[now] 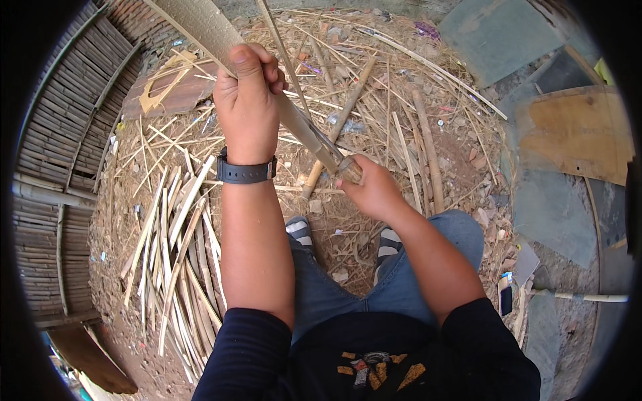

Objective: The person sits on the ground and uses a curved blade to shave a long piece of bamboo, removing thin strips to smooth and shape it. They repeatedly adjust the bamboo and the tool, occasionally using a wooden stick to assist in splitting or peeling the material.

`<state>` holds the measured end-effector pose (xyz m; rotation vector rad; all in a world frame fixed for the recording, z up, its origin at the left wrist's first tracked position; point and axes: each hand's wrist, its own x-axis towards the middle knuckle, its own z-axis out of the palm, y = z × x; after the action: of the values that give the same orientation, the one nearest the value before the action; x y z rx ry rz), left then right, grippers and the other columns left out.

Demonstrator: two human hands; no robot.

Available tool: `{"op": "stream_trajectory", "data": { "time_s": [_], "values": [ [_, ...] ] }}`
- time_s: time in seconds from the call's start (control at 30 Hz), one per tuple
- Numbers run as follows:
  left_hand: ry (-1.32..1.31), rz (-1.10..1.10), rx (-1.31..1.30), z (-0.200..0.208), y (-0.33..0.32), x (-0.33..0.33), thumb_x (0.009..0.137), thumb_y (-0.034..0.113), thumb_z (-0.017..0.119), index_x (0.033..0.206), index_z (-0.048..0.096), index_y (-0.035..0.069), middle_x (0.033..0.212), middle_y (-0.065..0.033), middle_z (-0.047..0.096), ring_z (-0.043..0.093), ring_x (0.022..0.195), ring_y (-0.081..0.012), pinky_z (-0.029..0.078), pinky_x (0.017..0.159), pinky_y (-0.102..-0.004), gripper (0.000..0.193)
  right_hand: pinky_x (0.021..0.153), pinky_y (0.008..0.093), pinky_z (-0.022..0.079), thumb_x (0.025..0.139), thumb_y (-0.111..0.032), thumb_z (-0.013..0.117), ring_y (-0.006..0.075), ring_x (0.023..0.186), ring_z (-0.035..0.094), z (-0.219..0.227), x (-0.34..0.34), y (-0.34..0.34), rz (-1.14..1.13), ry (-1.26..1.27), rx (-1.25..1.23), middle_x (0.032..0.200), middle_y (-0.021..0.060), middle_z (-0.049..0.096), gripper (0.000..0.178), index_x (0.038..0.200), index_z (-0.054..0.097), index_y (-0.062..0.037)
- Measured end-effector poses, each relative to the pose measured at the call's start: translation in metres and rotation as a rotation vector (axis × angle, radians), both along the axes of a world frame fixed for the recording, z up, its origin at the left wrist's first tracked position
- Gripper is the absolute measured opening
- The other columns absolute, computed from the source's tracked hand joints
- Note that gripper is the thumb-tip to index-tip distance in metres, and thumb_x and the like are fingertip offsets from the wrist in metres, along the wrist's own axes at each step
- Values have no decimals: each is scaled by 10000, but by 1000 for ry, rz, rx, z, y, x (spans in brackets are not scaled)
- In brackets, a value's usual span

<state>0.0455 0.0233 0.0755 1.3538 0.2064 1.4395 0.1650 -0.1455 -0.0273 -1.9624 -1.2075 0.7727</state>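
The carrier is bare dirt ground [461,154], littered all over with dry straw and thin bamboo slivers [374,80]. A pile of split bamboo strips [177,260] lies toward its left side, beside a woven bamboo panel [60,167] along the left edge. Grey flat slabs [555,207] and a brown board [575,130] cover the right side. A phone [506,295] lies near the lower right.

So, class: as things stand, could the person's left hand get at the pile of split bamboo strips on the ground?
Probably not right away: the left hand is wrapped around a bamboo pole raised in front, while the strips lie low to the left, with nothing blocking them.
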Motion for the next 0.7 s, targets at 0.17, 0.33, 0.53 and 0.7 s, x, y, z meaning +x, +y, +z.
{"op": "stream_trajectory", "data": {
  "time_s": [0.17, 0.33, 0.53, 0.7],
  "values": [
    [47, -58, 21, 2, -7, 3, 1050, 535, 560, 955, 576, 101, 802, -14, 537, 487, 725, -134, 438, 695, -296, 445, 805, 509, 560, 887, -188, 752, 440, 924, 719, -39, 8, 19, -20, -314, -95, 963, 291, 719, 485, 1289, 590, 29],
    [40, -25, 14, 1, -8, -2, 1048, 539, 558, 941, 565, 99, 781, -10, 516, 479, 715, -135, 439, 693, -298, 453, 831, 502, 567, 874, -147, 728, 425, 925, 723, -45, 15, 26, 38, -279, -164, 1004, 286, 721, 471, 1288, 582, 23],
    [59, -91, 10, 4, -10, -1, 1072, 525, 517, 941, 555, 107, 776, -5, 498, 461, 707, -129, 430, 686, -292, 440, 738, 405, 557, 867, -148, 751, 283, 803, 701, -52, 45, 29, 134, 270, -212, 929, 171, 719, 427, 1230, 596, 16],
    [65, -89, -1, 4, -12, 2, 1075, 531, 508, 932, 549, 117, 772, 5, 488, 454, 708, -124, 425, 687, -288, 439, 768, 417, 549, 876, -189, 783, 287, 819, 700, -52, 42, 25, 49, 650, -288, 903, 147, 711, 473, 1277, 620, 1]
  ]
}}
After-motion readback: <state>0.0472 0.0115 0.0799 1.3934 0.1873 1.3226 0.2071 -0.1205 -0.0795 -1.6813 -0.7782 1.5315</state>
